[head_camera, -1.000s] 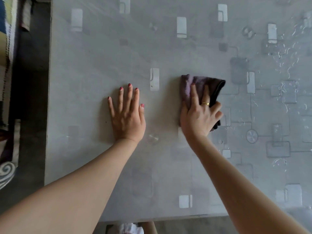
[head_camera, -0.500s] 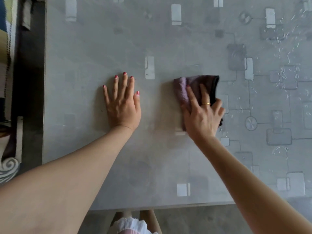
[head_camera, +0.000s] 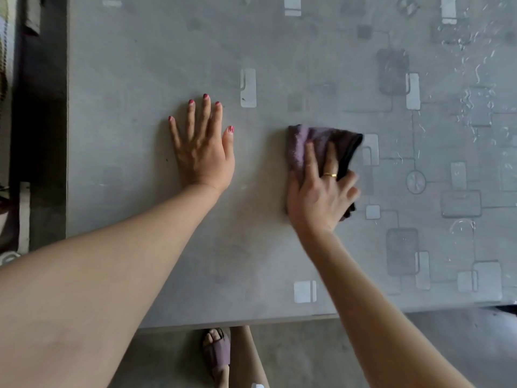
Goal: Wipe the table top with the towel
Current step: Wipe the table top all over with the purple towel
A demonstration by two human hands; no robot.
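Here the right hand (head_camera: 319,189) presses the folded towel (head_camera: 321,147) flat mid-table, fingers spread over it for wiping pressure, while the left hand (head_camera: 202,152) lies open beside it, probably bracing on the table top (head_camera: 140,79).

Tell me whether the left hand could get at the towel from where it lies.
Probably yes: the left hand rests flat beside the towel, bare table top between them; only the right hand covers part of it.

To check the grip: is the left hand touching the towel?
No, the left hand lies flat on the table, apart from the towel.
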